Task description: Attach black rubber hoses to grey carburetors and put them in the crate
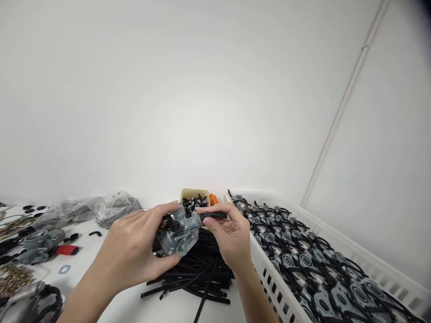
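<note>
Grey metal, the carburetor sits between thumb and fingers of the left hand, closed around its body above black hoses; the right hand pinches a black tube at the carburetor's near side, thumb below.

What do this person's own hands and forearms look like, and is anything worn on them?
The left hand and right hand are bare, with no gloves. No ring, watch or bracelet shows on the visible parts. The left forearm and right forearm are uncovered as far as the view goes; no sleeves appear.
</note>
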The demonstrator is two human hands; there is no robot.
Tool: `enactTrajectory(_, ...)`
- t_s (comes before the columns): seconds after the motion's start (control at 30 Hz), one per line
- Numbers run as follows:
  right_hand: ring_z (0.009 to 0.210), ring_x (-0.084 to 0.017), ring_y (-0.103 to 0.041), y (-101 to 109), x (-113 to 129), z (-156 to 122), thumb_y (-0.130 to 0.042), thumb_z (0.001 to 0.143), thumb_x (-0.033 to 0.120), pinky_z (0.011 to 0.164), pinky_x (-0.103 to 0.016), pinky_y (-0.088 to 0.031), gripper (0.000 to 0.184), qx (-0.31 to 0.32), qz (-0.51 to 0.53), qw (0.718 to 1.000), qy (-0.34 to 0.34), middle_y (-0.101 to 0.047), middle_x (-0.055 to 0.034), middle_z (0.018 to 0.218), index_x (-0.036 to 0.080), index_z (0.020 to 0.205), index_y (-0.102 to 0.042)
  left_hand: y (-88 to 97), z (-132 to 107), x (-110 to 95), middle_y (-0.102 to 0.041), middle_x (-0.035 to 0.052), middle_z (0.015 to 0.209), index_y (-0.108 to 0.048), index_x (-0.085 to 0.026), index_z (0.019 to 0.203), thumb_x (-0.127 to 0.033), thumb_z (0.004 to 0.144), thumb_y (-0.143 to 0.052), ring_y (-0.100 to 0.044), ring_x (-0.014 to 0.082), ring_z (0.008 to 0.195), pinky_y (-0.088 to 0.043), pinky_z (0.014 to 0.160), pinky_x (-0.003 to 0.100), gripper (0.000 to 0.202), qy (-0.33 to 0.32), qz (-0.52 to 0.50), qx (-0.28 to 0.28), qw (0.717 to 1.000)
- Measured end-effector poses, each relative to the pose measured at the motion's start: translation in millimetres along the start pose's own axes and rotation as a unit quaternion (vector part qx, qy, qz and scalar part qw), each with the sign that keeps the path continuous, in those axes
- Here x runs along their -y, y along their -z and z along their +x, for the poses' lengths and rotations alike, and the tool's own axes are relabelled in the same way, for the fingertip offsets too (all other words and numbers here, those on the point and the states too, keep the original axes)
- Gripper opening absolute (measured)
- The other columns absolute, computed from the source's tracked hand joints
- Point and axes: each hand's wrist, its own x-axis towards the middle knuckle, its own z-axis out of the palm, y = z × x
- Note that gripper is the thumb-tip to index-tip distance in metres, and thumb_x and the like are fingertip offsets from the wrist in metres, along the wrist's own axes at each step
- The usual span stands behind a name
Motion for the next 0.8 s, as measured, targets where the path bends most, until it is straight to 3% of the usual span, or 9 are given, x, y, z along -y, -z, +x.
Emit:
enactTrajectory(0.27,0.096,-0.018,-0.071,13.1,-5.1,0.1,-0.079,0.074,0.018,0.086,-0.028,-0.061,0.03,0.08,-0.028,0.995,-0.054,-0.074,-0.0012,0.104,0.03,0.1,-0.072,-0.2,-0.2,0.6,-0.073,0.0036,0.091,-0.044,-0.022,0.122,-0.033,0.07,-0.065,-0.066,0.0192,0.061,-0.051,0.053,0.031,0.058,0.001,0.012,0.015,1.0)
enactTrajectory(0.5,0.093,-0.02,-0.07,23.8,-0.1,4.4,-0.076,0.076,0.015,0.084,-0.035,-0.06,0.028,0.114,-0.161,0.98,0.032,-0.075,-0.0013,0.097,0.032,0.098,-0.075,-1.1,3.1,-3.9,-0.074,0.0035,0.095,-0.045,-0.023,0.121,-0.034,0.07,-0.064,-0.069,0.0214,0.068,-0.053,0.057,0.032,0.055,-0.009,0.005,0.038,0.999)
enactTrajectory(0.8,0.092,-0.018,-0.07,25.9,2.8,6.7,-0.075,0.076,0.008,0.084,-0.03,-0.056,0.028,0.139,-0.206,0.965,0.078,-0.076,0.0,0.094,0.029,0.095,-0.075,-2.4,4.6,-6.2,-0.072,0.0027,0.085,-0.046,-0.022,0.119,-0.032,0.07,-0.064,-0.069,0.0218,0.065,-0.052,0.055,0.032,0.053,-0.016,0.005,0.06,0.998)
